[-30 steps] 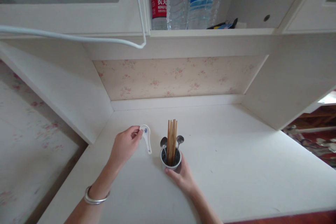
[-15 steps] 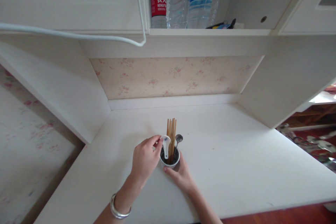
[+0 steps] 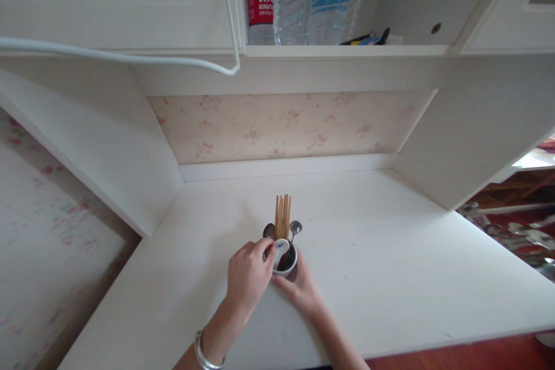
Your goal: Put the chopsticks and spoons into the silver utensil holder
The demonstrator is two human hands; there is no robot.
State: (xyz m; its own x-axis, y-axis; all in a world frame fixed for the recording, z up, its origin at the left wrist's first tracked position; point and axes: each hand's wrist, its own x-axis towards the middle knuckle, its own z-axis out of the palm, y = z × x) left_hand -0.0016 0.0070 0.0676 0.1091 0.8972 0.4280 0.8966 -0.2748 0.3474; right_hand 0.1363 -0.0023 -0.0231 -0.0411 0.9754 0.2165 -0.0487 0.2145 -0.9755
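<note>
Chopsticks (image 3: 283, 217), metal spoons (image 3: 295, 227): already in the cup (image 3: 289, 270)
White spoon (image 3: 282, 247): at cup's mouth, unreleased, left hand (image 3: 248, 273) pinching
Right hand (image 3: 304, 290): gripping cup

Wears a silver-coloured bangle (image 3: 200, 352) around the left wrist (image 3: 217, 341): narrow, rounded, metallic in sheen, plain as far as can be made out, with pale highlights along its curve and a loose fit. Shows bare forearms (image 3: 333, 332) down to the lower edge of the view, plus an ungloved left hand (image 3: 250, 272) and right hand (image 3: 303, 289).
</note>
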